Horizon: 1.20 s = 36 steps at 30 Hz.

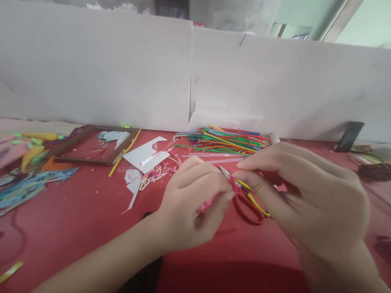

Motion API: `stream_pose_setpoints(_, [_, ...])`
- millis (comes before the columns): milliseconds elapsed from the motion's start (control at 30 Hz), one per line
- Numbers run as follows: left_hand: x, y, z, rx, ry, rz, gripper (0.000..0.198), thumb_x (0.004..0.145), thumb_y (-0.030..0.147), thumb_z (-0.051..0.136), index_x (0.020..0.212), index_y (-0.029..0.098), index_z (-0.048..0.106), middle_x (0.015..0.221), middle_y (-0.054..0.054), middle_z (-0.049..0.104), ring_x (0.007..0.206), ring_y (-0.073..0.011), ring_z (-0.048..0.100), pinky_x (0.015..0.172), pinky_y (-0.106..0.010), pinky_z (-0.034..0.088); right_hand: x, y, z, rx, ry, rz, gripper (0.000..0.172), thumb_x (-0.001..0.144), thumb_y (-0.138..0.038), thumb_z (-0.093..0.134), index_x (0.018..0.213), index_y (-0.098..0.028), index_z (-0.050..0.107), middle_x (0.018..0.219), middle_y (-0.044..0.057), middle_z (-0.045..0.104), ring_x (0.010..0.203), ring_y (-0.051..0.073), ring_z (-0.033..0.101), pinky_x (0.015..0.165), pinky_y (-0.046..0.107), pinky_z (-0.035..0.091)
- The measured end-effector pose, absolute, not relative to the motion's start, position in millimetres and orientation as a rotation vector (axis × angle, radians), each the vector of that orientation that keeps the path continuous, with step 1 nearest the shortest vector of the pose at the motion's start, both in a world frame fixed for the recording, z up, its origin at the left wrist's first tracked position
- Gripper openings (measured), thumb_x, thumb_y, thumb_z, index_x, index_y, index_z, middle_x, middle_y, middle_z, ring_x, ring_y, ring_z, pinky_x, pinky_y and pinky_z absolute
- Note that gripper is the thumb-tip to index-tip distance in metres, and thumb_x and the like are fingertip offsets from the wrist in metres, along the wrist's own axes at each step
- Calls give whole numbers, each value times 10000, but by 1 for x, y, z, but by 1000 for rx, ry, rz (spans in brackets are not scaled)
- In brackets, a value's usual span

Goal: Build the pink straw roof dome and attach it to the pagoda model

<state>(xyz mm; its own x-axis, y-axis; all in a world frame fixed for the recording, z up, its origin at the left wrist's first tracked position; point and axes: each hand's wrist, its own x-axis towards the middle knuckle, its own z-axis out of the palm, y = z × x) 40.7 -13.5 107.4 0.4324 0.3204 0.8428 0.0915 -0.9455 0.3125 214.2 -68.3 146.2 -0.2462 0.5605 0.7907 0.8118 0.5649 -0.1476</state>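
Note:
My left hand (194,202) is closed, with thumb and fingertips pinching a small pink strip (235,183); its material is too blurred to tell. More crinkled pink material (205,205) shows inside the curled fingers. From the other side, my right hand (314,193) meets the same strip, thumb and forefinger pressed together on it. Just beyond and below the fingertips lies a pair of scissors (250,211) with red and yellow handles, its metal blades pointing away to the left. The hands hide part of it.
A bundle of coloured pipe cleaners (227,138) lies at the back before a white partition (114,68). Left of it are white paper (147,155), pink scraps (157,172) and a brown frame (86,162). A dark upright block (349,136) stands far right on the red table (97,211).

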Motion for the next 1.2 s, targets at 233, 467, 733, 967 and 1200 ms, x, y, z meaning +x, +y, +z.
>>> stream_pose_setpoints(233, [37,-10,109,2359,558,1614,131,898,110,567,828,221,566,729,-11,644,699,-169,566,666,-353,458,221,-71,143,-1061,-2172,-330,166,936,-133,562,815,-230,620,791,6,685,703,144,644,645,276,501])
stream_pose_setpoints(467, [42,-10,104,2465,427,1548,135,867,69,567,834,200,564,744,-12,654,682,-146,546,651,-323,456,216,-68,145,-1048,-2074,-247,156,924,-115,581,817,-221,623,754,-25,663,653,109,613,658,250,502])
stream_pose_setpoints(733, [37,-13,110,2070,335,1343,129,944,198,580,817,215,566,734,2,606,681,-133,562,642,-304,500,218,-63,149,-1163,-1956,-172,163,899,-158,647,758,-233,613,686,-43,648,600,101,585,576,230,467])
stream_pose_setpoints(967, [36,-8,111,1742,400,1307,253,975,399,555,797,224,517,710,-11,542,670,-148,556,566,-293,509,213,-81,146,-1135,-2147,-340,196,928,-62,525,994,-222,617,928,32,713,769,159,662,638,289,487])
stream_pose_setpoints(1200, [37,-8,112,2195,628,1411,134,932,178,569,801,203,574,708,15,600,657,-128,537,634,-311,438,217,-87,145,-1148,-2216,-473,211,918,-32,531,968,-211,630,872,29,706,815,195,660,620,327,455])
